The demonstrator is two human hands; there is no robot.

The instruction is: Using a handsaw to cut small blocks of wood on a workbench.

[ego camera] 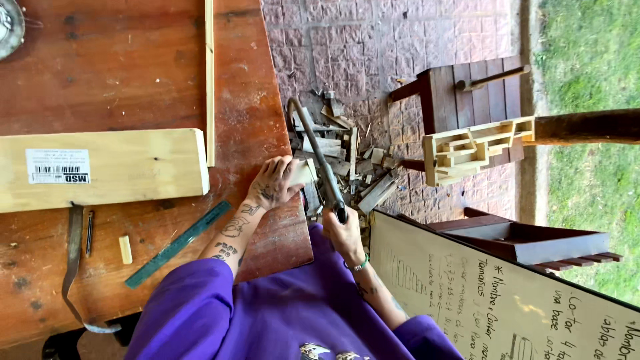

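- Workbench (pixel 133 80): big reddish wooden top, scuffed and dusty; the person in purple sleeves stands at its edge, and the sawing happens right at that edge, over the paved floor.
- Pale plank (pixel 100 167): lies flat on the bench, well apart from the cut, a paper label on it; a thin wood strip (pixel 210 80) runs along its end.
- Scrap pile (pixel 347 160): offcuts heaped on the brick paving just past the bench edge, under the saw.
- Hacksaw (pixel 319 157): dark curved frame, angled across the small block; looks mid-cut, judging by the stance.
- Left hand (pixel 273 183): fingers and palm pressed down and closed on the small wood block (pixel 303 173), pinning it at the bench edge; forearm lies over the bench, wrist bent slightly toward the saw.
- Right hand (pixel 341 233): wrapped tight round the saw handle, fist closed, forearm in line with the frame, elbow tucked near the body.
- Step, as I judge it: cutting a short piece off the block. Next move calls for a straight stroke in the same line, the block held dead still, fingers kept off the blade.
- Green ruler (pixel 179 243): on the bench beside the left forearm, untouched.
- Small wood peg (pixel 125 249): loose, near the ruler.
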